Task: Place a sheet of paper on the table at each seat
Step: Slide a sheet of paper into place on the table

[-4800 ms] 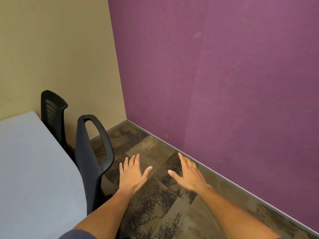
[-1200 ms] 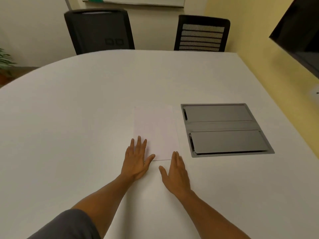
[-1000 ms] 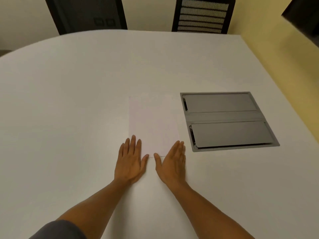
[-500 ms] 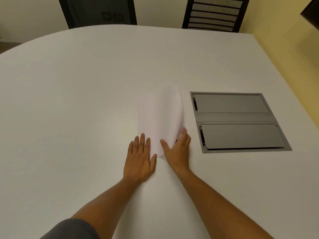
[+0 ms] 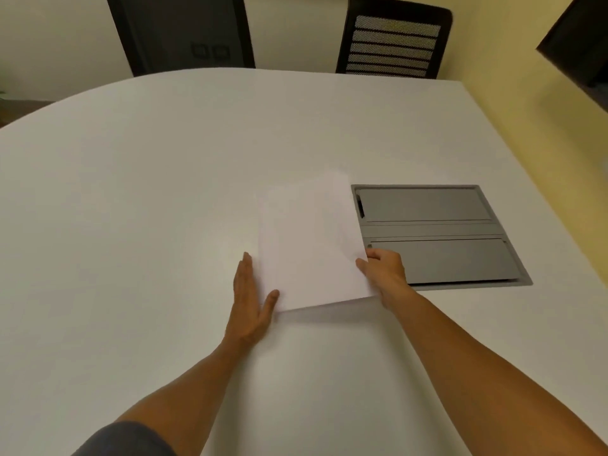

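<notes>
A white sheet of paper (image 5: 311, 245) lies in the middle of the white table (image 5: 148, 192), its near right side lifted off the surface. My right hand (image 5: 383, 273) grips the paper's right edge, thumb on top. My left hand (image 5: 251, 299) rests flat on the table at the paper's near left corner, fingers straight, thumb touching the sheet's edge. I cannot tell whether this is one sheet or a thin stack.
A grey recessed cable hatch (image 5: 434, 233) sits in the table just right of the paper. Two black chairs stand at the far edge, one solid-backed (image 5: 181, 31) and one mesh-backed (image 5: 393, 41). A dark screen (image 5: 582, 44) hangs on the yellow wall at right.
I turned from the room's corner to the table. Both hands came down flat at the paper's near edge; then my right hand took the right edge and lifted it.
</notes>
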Tool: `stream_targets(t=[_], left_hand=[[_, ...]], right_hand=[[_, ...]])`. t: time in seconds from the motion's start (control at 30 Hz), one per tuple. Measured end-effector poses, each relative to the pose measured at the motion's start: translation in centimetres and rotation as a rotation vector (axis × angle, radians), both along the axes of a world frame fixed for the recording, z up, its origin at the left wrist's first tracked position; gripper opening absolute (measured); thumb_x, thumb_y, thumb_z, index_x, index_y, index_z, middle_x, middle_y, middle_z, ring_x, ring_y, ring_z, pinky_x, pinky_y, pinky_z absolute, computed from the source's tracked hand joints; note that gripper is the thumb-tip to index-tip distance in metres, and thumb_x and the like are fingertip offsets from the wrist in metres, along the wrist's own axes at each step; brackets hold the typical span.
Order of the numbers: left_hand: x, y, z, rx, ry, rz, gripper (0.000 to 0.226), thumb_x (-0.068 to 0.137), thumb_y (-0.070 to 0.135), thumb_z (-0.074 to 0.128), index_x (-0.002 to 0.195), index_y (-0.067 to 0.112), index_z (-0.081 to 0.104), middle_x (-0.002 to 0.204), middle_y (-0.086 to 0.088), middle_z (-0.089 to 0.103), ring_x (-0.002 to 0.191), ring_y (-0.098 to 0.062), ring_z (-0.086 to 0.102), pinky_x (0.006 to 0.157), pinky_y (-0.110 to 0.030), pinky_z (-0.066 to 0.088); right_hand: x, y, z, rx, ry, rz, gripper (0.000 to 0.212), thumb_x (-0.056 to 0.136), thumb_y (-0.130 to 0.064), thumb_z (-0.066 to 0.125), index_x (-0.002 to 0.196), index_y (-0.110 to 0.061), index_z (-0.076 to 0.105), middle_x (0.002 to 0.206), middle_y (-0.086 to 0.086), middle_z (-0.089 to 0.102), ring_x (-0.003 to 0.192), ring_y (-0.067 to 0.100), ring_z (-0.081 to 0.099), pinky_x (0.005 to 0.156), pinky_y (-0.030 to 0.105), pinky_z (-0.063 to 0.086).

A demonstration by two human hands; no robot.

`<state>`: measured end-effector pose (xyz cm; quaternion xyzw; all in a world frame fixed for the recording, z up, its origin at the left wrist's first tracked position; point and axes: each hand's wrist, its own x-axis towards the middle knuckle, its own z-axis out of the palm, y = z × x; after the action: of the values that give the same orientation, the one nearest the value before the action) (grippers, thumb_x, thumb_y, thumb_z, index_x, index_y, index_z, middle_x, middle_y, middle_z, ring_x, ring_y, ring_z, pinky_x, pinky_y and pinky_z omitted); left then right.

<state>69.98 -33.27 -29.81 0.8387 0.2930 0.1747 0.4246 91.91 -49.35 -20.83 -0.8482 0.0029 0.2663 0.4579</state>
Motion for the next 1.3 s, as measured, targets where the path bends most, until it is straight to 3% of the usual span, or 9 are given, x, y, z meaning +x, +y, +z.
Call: stream_targets(t=[0.17, 0.27, 0.37, 0.47, 0.77, 0.9, 1.13, 1.2, 1.3], left_hand=[[0.2, -1.4, 3.3, 0.02, 0.038, 0.037, 0.074, 0.094, 0.06, 0.031, 0.144, 0.008, 0.047, 0.154, -0.01, 0.041, 0.15, -0.029, 0.021, 0.123, -0.049, 0.015], [2.4, -5.7, 5.6, -0.332, -0.039, -0.02, 0.04, 0.099, 0.045, 0.052, 0.124, 0.017, 0.065, 0.128, -0.001, 0.066, 0.121, -0.019, 0.058, 0.107, -0.047, 0.045], [5.2, -11.9, 8.2, -0.774, 0.007, -0.135, 0.035, 0.098, 0.042, 0.056, 0.116, 0.014, 0.068, 0.113, -0.004, 0.073, 0.103, -0.022, 0.07, 0.091, -0.043, 0.057], [6.5, -17.5, 9.0, -0.883, 0.116, -0.198, 0.018, 0.092, 0.024, 0.068, 0.096, 0.007, 0.069, 0.102, -0.011, 0.075, 0.096, -0.028, 0.072, 0.088, -0.043, 0.058], [5.6, -31.8, 7.2, -0.638, 0.426, -0.306, 0.012, 0.083, 0.016, 0.076, 0.082, 0.007, 0.068, 0.085, -0.009, 0.072, 0.079, -0.025, 0.069, 0.062, -0.029, 0.049], [4.3, -34.8, 6.2, -0.481, 0.501, -0.246, 0.022, 0.082, 0.016, 0.075, 0.07, 0.002, 0.063, 0.073, -0.012, 0.068, 0.068, -0.027, 0.064, 0.058, -0.029, 0.047], [3.0, -37.3, 5.8, -0.355, 0.553, -0.216, 0.01, 0.084, 0.014, 0.068, 0.083, 0.005, 0.064, 0.079, -0.009, 0.068, 0.077, -0.029, 0.068, 0.07, -0.037, 0.056], [3.0, -37.7, 5.7, -0.28, 0.554, -0.216, 0.037, 0.082, 0.015, 0.072, 0.114, 0.006, 0.055, 0.103, -0.01, 0.066, 0.098, -0.035, 0.065, 0.083, -0.043, 0.054], [2.8, -37.8, 5.0, 0.09, 0.597, -0.285, 0.101, 0.079, 0.027, 0.08, 0.154, 0.013, 0.013, 0.148, -0.018, 0.035, 0.126, -0.041, 0.046, 0.098, -0.051, 0.044]], right_hand=[[-1.3, -9.9, 2.8, 0.06, 0.081, -0.035, 0.013, 0.089, -0.007, 0.07, 0.094, -0.019, 0.073, 0.087, -0.001, 0.078, 0.083, 0.018, 0.075, 0.079, 0.032, 0.061], [-2.6, -17.4, 3.5, 0.027, 0.147, -0.038, 0.019, 0.088, -0.006, 0.073, 0.103, -0.017, 0.071, 0.078, -0.011, 0.077, 0.073, 0.008, 0.075, 0.063, 0.02, 0.058], [-4.3, -24.6, 3.5, -0.068, 0.198, -0.094, 0.035, 0.087, -0.007, 0.074, 0.121, -0.005, 0.066, 0.109, 0.006, 0.074, 0.098, 0.022, 0.072, 0.092, 0.037, 0.058], [-6.2, -30.9, 3.6, -0.15, 0.211, -0.137, 0.037, 0.088, -0.011, 0.074, 0.123, -0.004, 0.066, 0.116, 0.011, 0.071, 0.105, 0.027, 0.069, 0.1, 0.044, 0.053], [-11.1, -44.3, 2.9, -0.331, 0.012, -0.334, 0.037, 0.081, -0.021, 0.08, 0.116, -0.011, 0.071, 0.101, 0.001, 0.072, 0.093, 0.018, 0.064, 0.083, 0.028, 0.05], [-12.2, -46.4, 1.8, -0.43, 0.032, -0.319, 0.037, 0.084, -0.026, 0.077, 0.118, -0.015, 0.071, 0.11, 0.004, 0.074, 0.101, 0.023, 0.068, 0.086, 0.031, 0.053], [-13.9, -47.3, -1.7, -0.503, 0.045, -0.289, 0.024, 0.084, -0.03, 0.072, 0.107, -0.024, 0.073, 0.104, -0.001, 0.074, 0.095, 0.023, 0.068, 0.083, 0.036, 0.057], [-14.3, -47.3, -1.9, -0.592, 0.024, -0.231, 0.027, 0.086, -0.032, 0.069, 0.113, -0.026, 0.069, 0.11, -0.002, 0.072, 0.098, 0.023, 0.067, 0.081, 0.033, 0.054], [-14.4, -47.3, -2.3, -0.739, -0.081, -0.072, 0.049, 0.093, -0.032, 0.064, 0.139, -0.026, 0.049, 0.132, 0.002, 0.057, 0.117, 0.026, 0.057, 0.085, 0.036, 0.05]])
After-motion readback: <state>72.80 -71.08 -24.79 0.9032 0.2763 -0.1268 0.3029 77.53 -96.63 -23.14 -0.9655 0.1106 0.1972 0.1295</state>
